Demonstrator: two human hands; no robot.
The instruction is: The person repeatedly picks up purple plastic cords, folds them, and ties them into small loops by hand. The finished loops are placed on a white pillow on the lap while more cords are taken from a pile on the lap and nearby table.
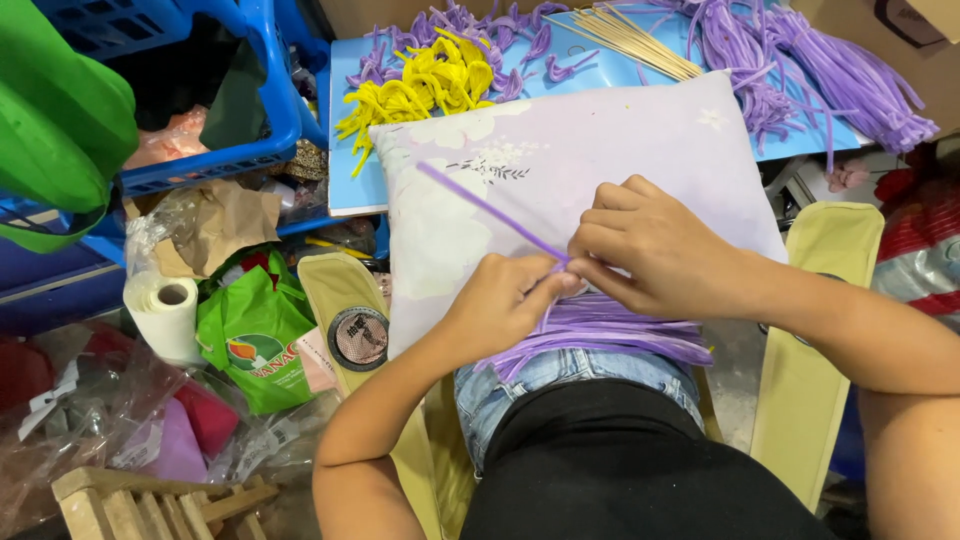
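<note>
Pinching one purple pipe cleaner (490,210) between them, both hands meet over a pale flowered pillow (560,150) that lies on the person's lap. The left hand (500,300) has its fingers closed on the stem near its lower end, thumb against the forefinger. The right hand (650,250) is curled just beside it, and its fingers also seem to grip the same end, though the exact contact is hidden behind the knuckles. From the pinch, the stem runs up and to the left across the pillow, straight and free.

Under the hands, a bundle of purple stems (600,335) lies on the near edge of the pillow, touching the jeans.

Such a stem looks very light, fuzzy and not slippery. It should bend easily and keep the bend, so it is best held close to the place that must be shaped; held far from there, the long end will probably swing.

Beyond the pillow is a blue worktop (350,170) with a heap of yellow curled pieces (420,85), more purple stems (800,60) and thin wooden sticks (630,35). On the left stand a blue crate (270,90), a paper roll (165,315) and a green bag (250,340).
</note>
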